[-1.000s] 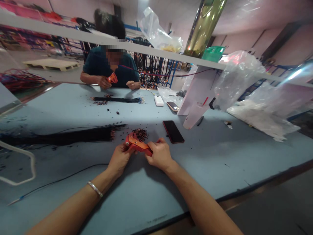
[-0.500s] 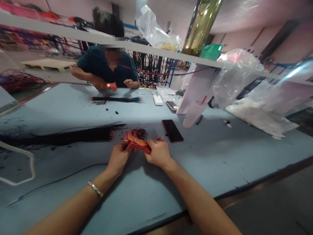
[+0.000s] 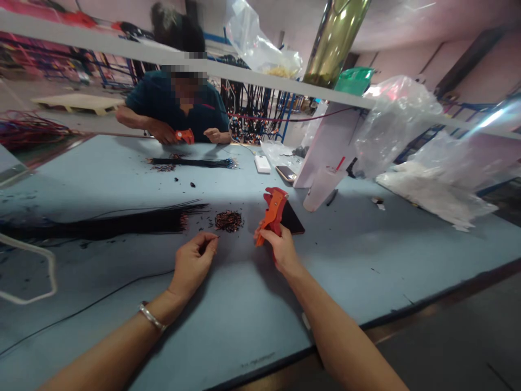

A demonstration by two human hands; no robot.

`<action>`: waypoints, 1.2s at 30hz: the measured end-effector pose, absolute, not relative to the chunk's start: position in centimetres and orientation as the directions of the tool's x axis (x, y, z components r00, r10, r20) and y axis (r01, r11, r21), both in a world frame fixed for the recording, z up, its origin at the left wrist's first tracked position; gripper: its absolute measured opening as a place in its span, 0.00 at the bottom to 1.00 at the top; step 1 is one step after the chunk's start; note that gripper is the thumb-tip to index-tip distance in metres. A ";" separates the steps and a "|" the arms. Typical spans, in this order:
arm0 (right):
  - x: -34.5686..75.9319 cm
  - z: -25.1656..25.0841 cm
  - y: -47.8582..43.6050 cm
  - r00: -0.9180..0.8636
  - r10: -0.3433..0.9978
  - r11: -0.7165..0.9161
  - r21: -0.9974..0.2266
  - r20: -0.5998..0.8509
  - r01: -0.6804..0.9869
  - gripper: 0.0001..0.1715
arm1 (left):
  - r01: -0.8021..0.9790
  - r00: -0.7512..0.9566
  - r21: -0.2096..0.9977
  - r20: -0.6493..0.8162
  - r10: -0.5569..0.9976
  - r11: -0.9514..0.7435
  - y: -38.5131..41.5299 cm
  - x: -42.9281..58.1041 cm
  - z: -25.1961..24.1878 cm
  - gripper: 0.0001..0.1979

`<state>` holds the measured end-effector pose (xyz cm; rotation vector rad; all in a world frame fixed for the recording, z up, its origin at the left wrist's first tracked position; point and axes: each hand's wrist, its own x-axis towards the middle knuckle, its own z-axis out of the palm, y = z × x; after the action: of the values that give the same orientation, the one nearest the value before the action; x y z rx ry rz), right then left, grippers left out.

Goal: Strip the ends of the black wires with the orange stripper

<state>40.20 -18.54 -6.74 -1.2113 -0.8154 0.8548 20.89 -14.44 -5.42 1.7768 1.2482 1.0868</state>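
My right hand (image 3: 279,244) is wrapped round the handles of a red and orange wire stripper (image 3: 274,209), its head pointing up and away from me. Pinched between the thumb and forefinger of my left hand (image 3: 194,260) is the end of a thin black wire (image 3: 118,286), which trails off to the left across the table. Just beyond my left fingertips lies a small heap of cut insulation bits (image 3: 228,221). A thick bundle of black wires (image 3: 122,227) with coppery ends stretches along the left side.
Behind the stripper lies a dark phone (image 3: 293,220), partly covered. Across the table (image 3: 366,271), a co-worker (image 3: 175,103) holds another orange tool (image 3: 184,136) near a second wire bundle (image 3: 191,162). A lidded cup (image 3: 323,187) and plastic bags (image 3: 435,190) are on the right.
The wire stripper has come away from my left hand, moving right and turning upright in my right hand. My left hand keeps its pinch, and the wire has shifted left.
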 end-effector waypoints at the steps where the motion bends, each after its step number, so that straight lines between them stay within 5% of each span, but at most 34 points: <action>1: 40.0 -6.7 -18.6 0.444 0.893 0.135 -0.984 0.071 -0.115 0.14 | 0.374 0.195 0.876 0.248 0.949 -0.306 -14.5 20.9 -5.4 0.12; 10: 39.0 -7.3 -19.7 0.310 0.918 0.162 -0.947 0.248 0.277 0.10 | 0.395 0.226 0.855 0.264 0.937 -0.336 -14.6 21.0 -6.5 0.13; 20: 39.4 -7.7 -19.4 0.316 0.930 0.152 -0.979 0.188 0.135 0.15 | 0.305 0.193 0.903 0.254 0.948 -0.304 -14.5 21.0 -6.8 0.11; 28: 39.4 -7.5 -19.7 0.284 0.930 0.153 -0.949 0.233 0.277 0.11 | 0.256 0.161 0.935 0.208 0.965 -0.245 -14.4 20.8 -7.0 0.14; 31: 39.6 -6.5 -20.2 0.231 0.963 0.101 -0.982 0.137 0.159 0.13 | 0.296 0.158 0.921 0.215 0.964 -0.254 -14.3 20.7 -6.8 0.14; 36: 40.2 -4.5 -21.2 -0.191 0.971 -0.183 -0.965 -0.148 -0.186 0.20 | 0.367 0.137 0.900 0.198 0.971 -0.235 -14.2 20.6 -6.5 0.12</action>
<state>40.19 -21.15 -4.53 -1.0859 -1.0960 1.5523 20.59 -14.18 -6.48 1.7120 1.3011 1.0873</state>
